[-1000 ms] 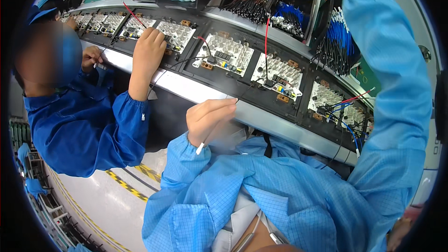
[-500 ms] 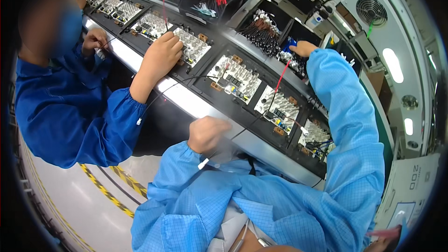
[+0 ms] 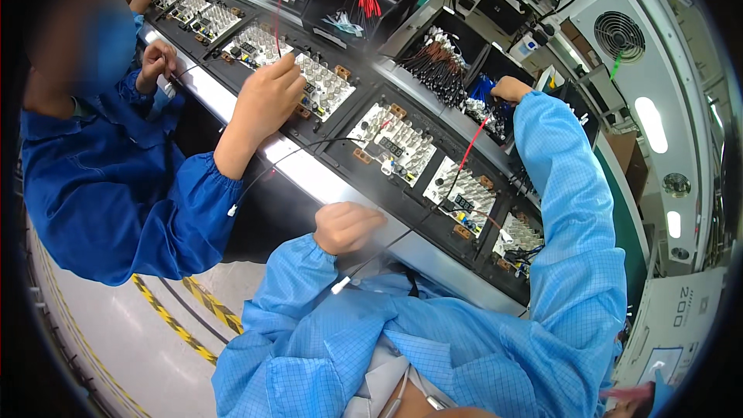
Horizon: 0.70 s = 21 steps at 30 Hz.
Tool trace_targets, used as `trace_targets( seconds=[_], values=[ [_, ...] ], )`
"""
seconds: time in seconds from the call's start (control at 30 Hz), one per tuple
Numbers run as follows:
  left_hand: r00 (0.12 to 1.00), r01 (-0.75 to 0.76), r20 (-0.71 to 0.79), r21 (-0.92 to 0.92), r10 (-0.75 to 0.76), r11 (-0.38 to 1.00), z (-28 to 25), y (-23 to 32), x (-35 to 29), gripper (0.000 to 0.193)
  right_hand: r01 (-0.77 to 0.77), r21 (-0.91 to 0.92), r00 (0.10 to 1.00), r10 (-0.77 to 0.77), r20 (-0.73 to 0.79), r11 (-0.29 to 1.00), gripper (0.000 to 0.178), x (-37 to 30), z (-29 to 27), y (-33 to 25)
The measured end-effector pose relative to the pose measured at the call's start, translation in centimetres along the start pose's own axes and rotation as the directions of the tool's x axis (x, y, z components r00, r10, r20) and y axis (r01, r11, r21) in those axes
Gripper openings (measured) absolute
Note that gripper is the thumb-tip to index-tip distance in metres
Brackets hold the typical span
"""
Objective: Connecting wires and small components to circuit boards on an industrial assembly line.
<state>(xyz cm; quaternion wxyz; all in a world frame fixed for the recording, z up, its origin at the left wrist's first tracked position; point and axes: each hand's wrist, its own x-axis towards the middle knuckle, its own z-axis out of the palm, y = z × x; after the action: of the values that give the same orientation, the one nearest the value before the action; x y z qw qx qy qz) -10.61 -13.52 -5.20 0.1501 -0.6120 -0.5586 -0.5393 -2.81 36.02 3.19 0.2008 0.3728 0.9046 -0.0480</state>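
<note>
Starting at left, a co-worker's hand (image 3: 269, 101) is bending over the line, with a red wire rising by its fingertips. The middle board (image 3: 395, 145) is carrying a black lead trailing leftward. The next board (image 3: 462, 190) is bearing an upright red wire, and the rightmost board (image 3: 520, 234) is carrying several dark wires. Wiring is looking only partly done: one white connector (image 3: 340, 286) is hanging free, and many blue wires (image 3: 481, 87) are lying loose in their bin (image 3: 507, 64).

Concerning fingers, the left hand (image 3: 348, 228) is hovering by the metal edge (image 3: 306, 174), fingers bunched together; the black wire (image 3: 402, 238) is passing just below their tips, its connector hanging nearer the body. Blur is leaving any pinch undetermined. The right hand (image 3: 511, 90) is reaching into the bin, fingertips bending down beside the blue wires; whether they are gripping one cannot be told.
</note>
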Motion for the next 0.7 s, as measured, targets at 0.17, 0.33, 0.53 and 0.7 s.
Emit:
trace_targets(
  seconds=[0.17, 0.33, 0.53, 0.7],
  values=[
    [0.999, -0.036, 0.002, 0.018, 0.036, 0.999, -0.6, 0.0, 0.3, 0.023, 0.033, -0.126, 0.999, -0.034, -0.010, 0.992, 0.030, -0.8, -3.5, 0.2],
    [1.000, -0.021, -0.001, 0.015, 0.021, 1.000, -0.5, -0.2, 0.1, 0.023, 0.078, -0.049, 0.993, -0.083, -0.088, 0.996, 0.030, -1.0, -5.9, 1.5],
    [1.000, 0.000, 0.031, 0.012, -0.001, 1.000, -0.4, -0.3, -0.2, 0.024, 0.019, 0.098, 1.000, -0.018, -0.009, 0.995, 0.026, -3.1, -7.7, 1.8],
    [1.000, 0.021, 0.018, 0.002, -0.021, 1.000, -0.3, -0.7, -0.4, 0.024, -0.006, 0.244, 1.000, 0.002, 0.015, 0.970, 0.022, -4.5, -9.4, 0.8]
  ],
)
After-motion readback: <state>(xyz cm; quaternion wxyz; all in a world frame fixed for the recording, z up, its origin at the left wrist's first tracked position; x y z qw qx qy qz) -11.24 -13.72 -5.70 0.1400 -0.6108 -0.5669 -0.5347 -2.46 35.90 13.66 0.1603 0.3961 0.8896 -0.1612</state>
